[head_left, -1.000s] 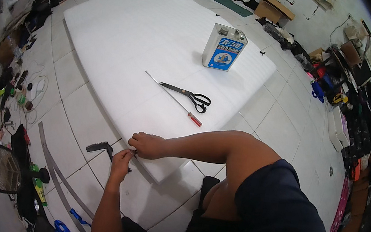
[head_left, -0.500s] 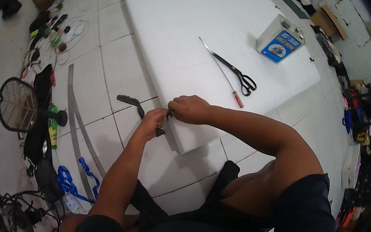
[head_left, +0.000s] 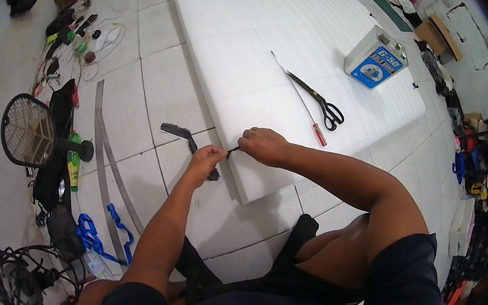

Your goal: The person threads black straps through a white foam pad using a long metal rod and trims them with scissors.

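There it was, a short black cord (head_left: 233, 149) strung right between the fingertips, its long axis slanting from the left hand (head_left: 206, 163) away and rightward to the right hand (head_left: 264, 147)! Both sets of fingers were pinched narrow on it, one at each end, neither hand nearer. Under the right fingers lay the white foam slab (head_left: 245, 92); beyond them, the scissors (head_left: 321, 102).
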`<action>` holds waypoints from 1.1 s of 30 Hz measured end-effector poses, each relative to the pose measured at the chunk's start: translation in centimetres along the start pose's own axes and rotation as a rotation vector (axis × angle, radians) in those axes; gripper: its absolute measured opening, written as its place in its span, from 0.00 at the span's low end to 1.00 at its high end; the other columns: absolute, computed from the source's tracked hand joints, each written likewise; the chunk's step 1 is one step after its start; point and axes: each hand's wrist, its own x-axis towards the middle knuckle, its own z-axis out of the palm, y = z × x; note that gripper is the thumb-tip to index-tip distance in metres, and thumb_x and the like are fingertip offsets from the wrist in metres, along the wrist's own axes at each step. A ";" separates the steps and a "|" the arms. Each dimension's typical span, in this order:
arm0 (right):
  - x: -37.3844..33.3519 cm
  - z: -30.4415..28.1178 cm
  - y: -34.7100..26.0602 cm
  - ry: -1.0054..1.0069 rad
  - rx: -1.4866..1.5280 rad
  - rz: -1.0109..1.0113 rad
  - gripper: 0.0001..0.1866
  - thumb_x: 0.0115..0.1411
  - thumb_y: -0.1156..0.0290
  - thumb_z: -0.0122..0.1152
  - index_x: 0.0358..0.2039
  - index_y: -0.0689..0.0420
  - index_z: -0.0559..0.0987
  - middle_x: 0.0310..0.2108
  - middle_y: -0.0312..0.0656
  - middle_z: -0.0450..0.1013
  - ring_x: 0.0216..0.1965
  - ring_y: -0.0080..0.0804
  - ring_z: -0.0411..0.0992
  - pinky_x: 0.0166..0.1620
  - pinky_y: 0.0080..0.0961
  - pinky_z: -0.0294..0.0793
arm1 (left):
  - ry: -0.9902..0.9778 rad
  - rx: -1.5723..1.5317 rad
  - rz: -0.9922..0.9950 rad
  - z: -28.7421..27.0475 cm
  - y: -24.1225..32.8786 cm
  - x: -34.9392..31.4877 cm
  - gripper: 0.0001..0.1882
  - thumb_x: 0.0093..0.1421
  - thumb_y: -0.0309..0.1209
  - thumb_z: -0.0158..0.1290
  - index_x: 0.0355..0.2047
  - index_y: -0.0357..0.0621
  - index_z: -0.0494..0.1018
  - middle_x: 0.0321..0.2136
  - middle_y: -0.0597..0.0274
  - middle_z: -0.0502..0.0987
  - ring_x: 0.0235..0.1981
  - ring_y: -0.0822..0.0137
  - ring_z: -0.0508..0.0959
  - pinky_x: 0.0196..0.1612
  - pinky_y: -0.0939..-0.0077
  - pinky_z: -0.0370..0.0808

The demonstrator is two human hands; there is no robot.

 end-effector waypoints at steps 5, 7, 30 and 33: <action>0.6 0.9 -0.1 -0.096 -0.025 0.060 0.08 0.60 0.72 0.53 0.37 0.60 0.77 0.38 0.49 0.75 0.43 0.46 0.76 0.45 0.41 0.76 | 0.133 0.131 0.029 0.1 -2.1 1.1 0.10 0.60 0.34 0.59 0.35 0.39 0.79 0.26 0.70 0.77 0.26 0.77 0.70 0.30 0.79 0.67; 1.0 0.9 -0.4 -0.118 -0.035 0.076 0.08 0.60 0.72 0.52 0.38 0.60 0.77 0.38 0.50 0.75 0.44 0.46 0.76 0.45 0.41 0.76 | 0.078 0.225 0.040 -1.4 -1.9 1.5 0.10 0.60 0.35 0.59 0.36 0.41 0.79 0.24 0.71 0.75 0.24 0.78 0.68 0.29 0.80 0.65; 3.0 1.1 -0.5 0.136 0.453 0.133 0.09 0.58 0.69 0.56 0.36 0.59 0.81 0.35 0.50 0.78 0.38 0.50 0.77 0.44 0.41 0.75 | 0.051 -0.345 0.036 2.8 0.6 -1.4 0.07 0.62 0.32 0.55 0.38 0.44 0.76 0.33 0.69 0.75 0.35 0.74 0.72 0.39 0.79 0.68; 2.6 0.8 -0.8 0.086 0.286 0.009 0.09 0.58 0.71 0.55 0.35 0.58 0.81 0.36 0.50 0.78 0.39 0.49 0.77 0.45 0.41 0.75 | 0.062 -0.312 0.077 2.6 0.0 -1.1 0.06 0.62 0.31 0.53 0.34 0.42 0.76 0.29 0.66 0.76 0.31 0.73 0.73 0.36 0.78 0.69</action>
